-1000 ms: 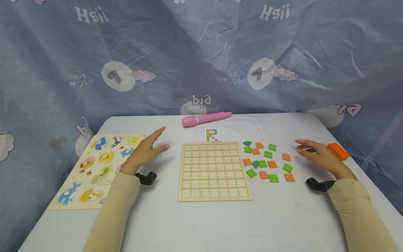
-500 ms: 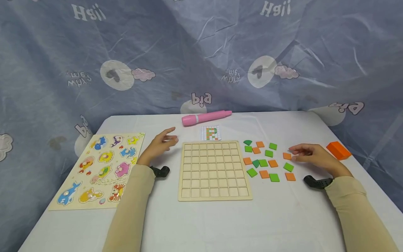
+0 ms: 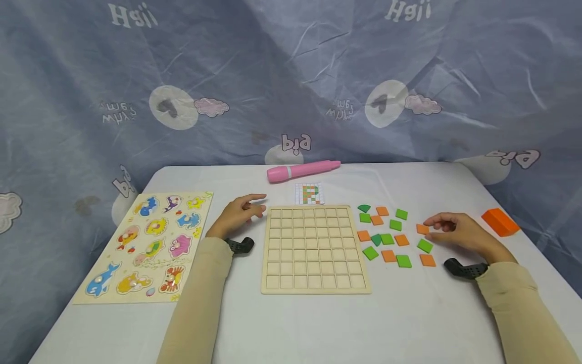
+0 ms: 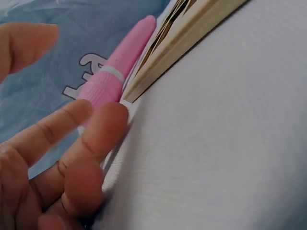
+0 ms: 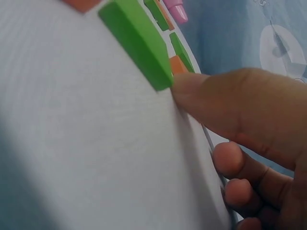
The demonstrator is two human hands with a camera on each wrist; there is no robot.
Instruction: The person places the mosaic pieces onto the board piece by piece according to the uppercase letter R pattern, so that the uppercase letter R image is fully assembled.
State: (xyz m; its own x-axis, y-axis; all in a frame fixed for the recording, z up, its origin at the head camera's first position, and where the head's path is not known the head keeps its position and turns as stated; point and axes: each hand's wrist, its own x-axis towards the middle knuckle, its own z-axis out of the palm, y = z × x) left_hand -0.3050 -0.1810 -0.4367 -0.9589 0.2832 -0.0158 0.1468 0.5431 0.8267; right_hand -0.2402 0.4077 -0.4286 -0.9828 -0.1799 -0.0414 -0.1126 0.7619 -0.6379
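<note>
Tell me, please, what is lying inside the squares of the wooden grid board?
The wooden grid board shows only bare squares; no tile sits in any of them. The left hand rests beside its left edge and covers none of the squares.

The head camera looks forward and down over the whole table (image 3: 291, 323). Both wrist cameras sit low and close, skimming its surface; all three views share the pink pen (image 3: 302, 171).

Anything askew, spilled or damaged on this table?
Nothing looks damaged. The green and orange tiles lie scattered loose beside the empty grid board, some tilted. The right hand touches one orange tile.
</note>
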